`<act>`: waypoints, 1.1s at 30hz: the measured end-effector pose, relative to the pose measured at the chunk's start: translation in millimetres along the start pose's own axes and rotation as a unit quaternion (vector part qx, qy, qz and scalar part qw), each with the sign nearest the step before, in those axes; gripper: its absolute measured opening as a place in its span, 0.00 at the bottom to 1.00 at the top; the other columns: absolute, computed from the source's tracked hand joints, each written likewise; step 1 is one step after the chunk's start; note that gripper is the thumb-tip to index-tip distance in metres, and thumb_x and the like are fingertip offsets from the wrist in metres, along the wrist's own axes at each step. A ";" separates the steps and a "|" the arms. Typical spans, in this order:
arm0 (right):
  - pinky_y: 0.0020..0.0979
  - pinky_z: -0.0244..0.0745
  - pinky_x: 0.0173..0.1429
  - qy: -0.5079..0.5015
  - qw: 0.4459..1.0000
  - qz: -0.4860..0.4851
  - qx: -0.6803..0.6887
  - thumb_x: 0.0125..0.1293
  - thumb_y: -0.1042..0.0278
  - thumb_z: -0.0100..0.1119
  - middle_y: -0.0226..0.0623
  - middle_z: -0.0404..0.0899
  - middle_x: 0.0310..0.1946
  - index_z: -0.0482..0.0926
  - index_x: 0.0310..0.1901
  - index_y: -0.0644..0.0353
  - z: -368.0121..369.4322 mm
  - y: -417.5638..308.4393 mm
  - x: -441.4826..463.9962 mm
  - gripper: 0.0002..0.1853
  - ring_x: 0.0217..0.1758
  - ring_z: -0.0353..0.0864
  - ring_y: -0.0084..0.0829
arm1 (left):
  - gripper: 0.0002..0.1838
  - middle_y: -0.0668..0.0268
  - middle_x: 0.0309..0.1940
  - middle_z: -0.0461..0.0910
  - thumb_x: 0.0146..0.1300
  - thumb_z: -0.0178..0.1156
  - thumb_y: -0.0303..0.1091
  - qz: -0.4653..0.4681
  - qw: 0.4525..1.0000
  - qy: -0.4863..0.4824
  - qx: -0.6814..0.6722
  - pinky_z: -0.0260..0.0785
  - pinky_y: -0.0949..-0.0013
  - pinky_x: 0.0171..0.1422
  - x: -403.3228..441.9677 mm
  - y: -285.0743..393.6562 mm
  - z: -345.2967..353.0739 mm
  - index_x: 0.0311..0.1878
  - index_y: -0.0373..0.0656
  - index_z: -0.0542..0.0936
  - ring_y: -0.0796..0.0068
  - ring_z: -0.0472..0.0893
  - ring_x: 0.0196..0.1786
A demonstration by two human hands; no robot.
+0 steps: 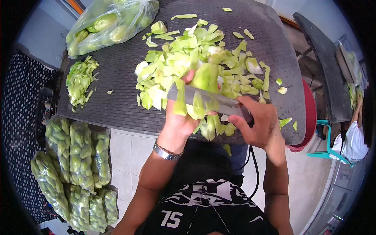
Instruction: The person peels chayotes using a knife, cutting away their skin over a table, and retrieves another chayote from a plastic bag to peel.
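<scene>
My left hand (180, 122) is closed around a pale green fruit or vegetable (206, 76), held over the table; its exact kind is unclear. Gripping a wide-bladed knife (225, 103) by the handle, my right hand (261, 123) is to the right of it. The blade lies across the near side of the piece, with slices stuck along it. Beneath and beyond both hands spreads a heap of cut green slices (172, 58). Parts of the left fingers are hidden behind the blade and the piece.
On the dark woven-pattern table (121, 78) are a plastic bag of whole green produce (103, 29) and a small pile of peelings (81, 80). Several filled bags (80, 156) stand on the floor at left. A red tub (310, 113) and teal stool (327, 150) are right, near another person.
</scene>
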State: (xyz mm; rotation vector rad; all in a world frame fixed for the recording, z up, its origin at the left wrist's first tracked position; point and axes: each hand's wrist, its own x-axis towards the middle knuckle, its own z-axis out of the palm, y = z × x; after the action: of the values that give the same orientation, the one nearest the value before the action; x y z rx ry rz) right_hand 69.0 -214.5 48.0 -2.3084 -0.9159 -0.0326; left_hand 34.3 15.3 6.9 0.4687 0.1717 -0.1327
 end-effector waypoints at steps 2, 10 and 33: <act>0.44 0.81 0.39 0.014 1.000 -0.015 0.009 0.67 0.47 0.74 0.49 0.88 0.33 0.84 0.51 0.62 3.7 3.2 -1.9 0.25 0.35 0.89 0.53 | 0.32 0.48 0.57 0.84 0.80 0.51 0.58 -0.016 1.000 -0.018 -0.006 0.85 0.55 0.38 4.1 0.5 -6.2 0.71 0.41 0.75 0.47 0.87 0.56; 0.46 0.81 0.39 0.044 0.999 -0.003 -0.010 0.66 0.47 0.75 0.53 0.87 0.33 0.85 0.52 0.63 2.4 24.1 0.1 0.26 0.35 0.88 0.57 | 0.29 0.49 0.54 0.85 0.80 0.51 0.55 -0.005 0.999 0.034 0.012 0.86 0.51 0.33 -12.0 3.9 -2.8 0.69 0.40 0.76 0.46 0.89 0.47; 0.44 0.79 0.35 0.022 0.999 -0.039 -0.001 0.66 0.46 0.74 0.47 0.85 0.28 0.81 0.47 0.61 13.8 -24.9 14.5 0.25 0.31 0.88 0.53 | 0.30 0.57 0.65 0.81 0.83 0.54 0.50 0.142 0.981 0.075 0.104 0.76 0.57 0.70 -14.7 -10.5 16.9 0.76 0.40 0.71 0.63 0.84 0.63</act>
State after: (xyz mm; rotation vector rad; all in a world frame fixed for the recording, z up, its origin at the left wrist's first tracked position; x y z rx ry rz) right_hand 61.6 -184.2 54.6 -2.2642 -0.9829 -0.1170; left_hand 20.4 -0.5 20.0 0.7079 0.2384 0.1681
